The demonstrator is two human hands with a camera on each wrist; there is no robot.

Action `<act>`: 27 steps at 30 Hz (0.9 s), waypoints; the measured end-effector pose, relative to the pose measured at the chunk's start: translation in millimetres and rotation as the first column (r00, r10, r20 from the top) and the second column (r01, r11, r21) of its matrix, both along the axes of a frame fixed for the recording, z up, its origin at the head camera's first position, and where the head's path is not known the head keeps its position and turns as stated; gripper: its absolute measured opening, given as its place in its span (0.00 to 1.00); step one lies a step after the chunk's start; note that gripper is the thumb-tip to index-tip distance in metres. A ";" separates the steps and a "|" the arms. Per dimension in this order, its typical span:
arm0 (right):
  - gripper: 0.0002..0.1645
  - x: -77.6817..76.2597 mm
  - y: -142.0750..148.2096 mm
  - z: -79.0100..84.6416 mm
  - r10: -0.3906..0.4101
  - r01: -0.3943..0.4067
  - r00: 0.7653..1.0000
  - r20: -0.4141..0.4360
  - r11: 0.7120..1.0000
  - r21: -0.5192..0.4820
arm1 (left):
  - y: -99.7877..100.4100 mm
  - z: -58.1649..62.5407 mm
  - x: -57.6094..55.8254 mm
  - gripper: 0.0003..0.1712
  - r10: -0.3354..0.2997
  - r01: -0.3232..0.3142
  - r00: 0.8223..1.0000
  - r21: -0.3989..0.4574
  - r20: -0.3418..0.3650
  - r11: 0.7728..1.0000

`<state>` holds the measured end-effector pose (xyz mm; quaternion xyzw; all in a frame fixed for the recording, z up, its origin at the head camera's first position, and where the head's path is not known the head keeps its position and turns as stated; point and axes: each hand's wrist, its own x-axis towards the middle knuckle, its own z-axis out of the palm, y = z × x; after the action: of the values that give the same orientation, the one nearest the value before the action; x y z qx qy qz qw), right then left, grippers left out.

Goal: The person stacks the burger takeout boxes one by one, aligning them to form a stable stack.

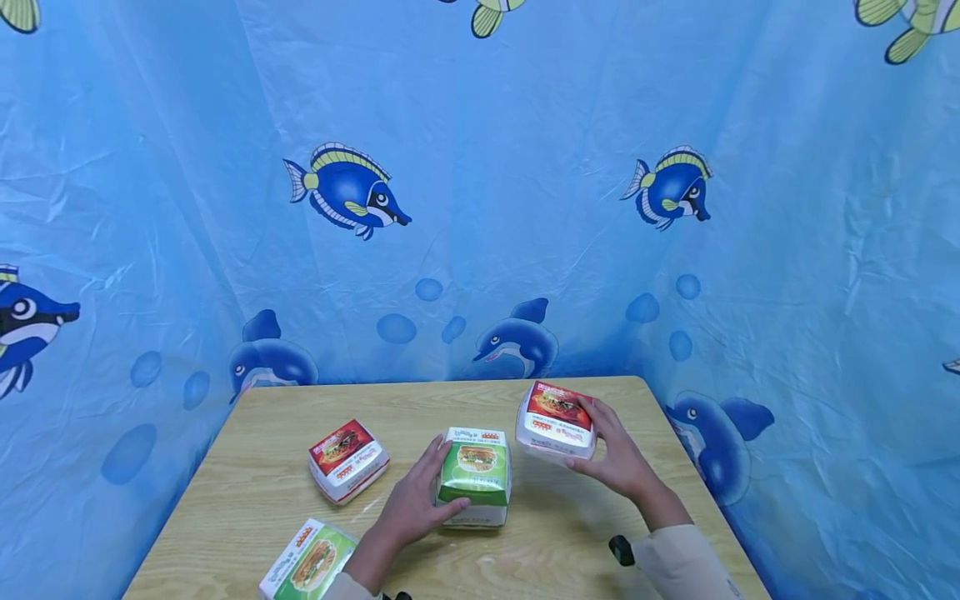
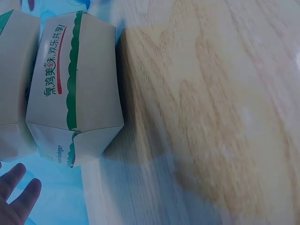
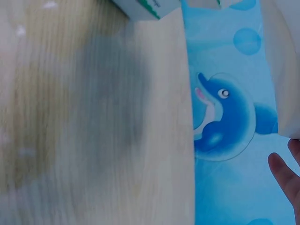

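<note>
Near the table's middle, my left hand holds a green-and-white burger box, thumb across its near face and fingers at its far left edge. That box sits on top of another white box with a scalloped green edge, as the left wrist view shows. Off to the right, my right hand grips a red-and-white burger box by its right side, raised above the table and slightly tilted. In the right wrist view only fingertips and a pale part of that box show.
A second red-and-white burger box rests on the wooden table at the left. Another green-and-white box lies nearer the front, partly behind my left forearm. A blue curtain printed with fish and dolphins surrounds the table.
</note>
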<state>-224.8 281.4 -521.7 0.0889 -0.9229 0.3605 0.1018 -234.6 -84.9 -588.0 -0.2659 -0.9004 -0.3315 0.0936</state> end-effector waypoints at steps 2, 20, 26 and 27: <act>0.63 1.2 -3.7 4.2 0.011 -0.011 1.000 -0.017 1.000 0.001 | -0.1 0.2 0.4 0.55 0.002 -0.002 1.000 -0.003 0.004 1.000; 0.61 6.2 -35.5 18.8 0.070 -0.070 0.998 0.003 0.997 -0.033 | 2.1 -2.2 -0.2 0.56 0.007 -0.007 1.000 0.017 0.001 1.000; 0.61 6.7 -43.4 16.2 0.092 -0.092 0.996 0.005 0.996 -0.020 | 2.3 1.0 1.0 0.54 -0.010 0.010 1.000 0.026 0.002 1.000; 0.61 6.5 -44.8 15.6 0.096 -0.096 0.995 0.002 0.995 -0.022 | 2.4 1.4 1.5 0.53 -0.007 0.007 1.000 0.026 0.009 1.000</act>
<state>-218.3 236.6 -506.1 0.1316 -0.9137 0.3752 0.0837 -233.1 -82.5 -586.6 -0.2663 -0.8955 -0.3447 0.0916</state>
